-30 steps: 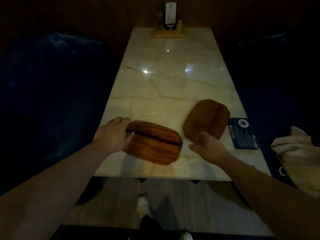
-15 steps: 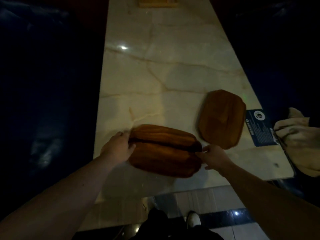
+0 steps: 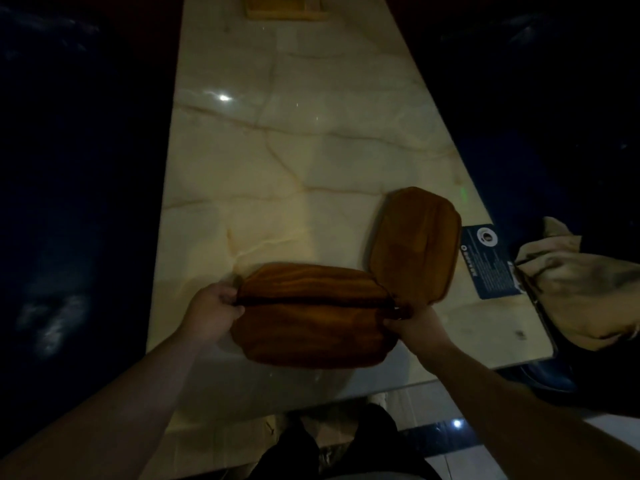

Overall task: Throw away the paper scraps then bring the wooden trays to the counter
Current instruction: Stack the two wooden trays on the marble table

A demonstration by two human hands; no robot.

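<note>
A long brown wooden tray [image 3: 315, 327] with a dark groove along its middle lies near the front edge of the pale marble table [image 3: 294, 150]. My left hand [image 3: 211, 313] grips its left end and my right hand [image 3: 412, 323] grips its right end. A second, smaller wooden tray [image 3: 415, 244] lies flat on the table just behind and to the right, touching or nearly touching the first tray's right end. No paper scraps show.
A dark blue printed card [image 3: 490, 261] lies at the table's right edge. A beige cloth bag [image 3: 581, 289] sits on the dark seat to the right. A wooden holder [image 3: 284, 8] stands at the far end. Dark blue seats flank the table.
My right hand moved from the table beside the small tray onto the right end of the long tray. My view has moved closer and tipped further down over the table.
</note>
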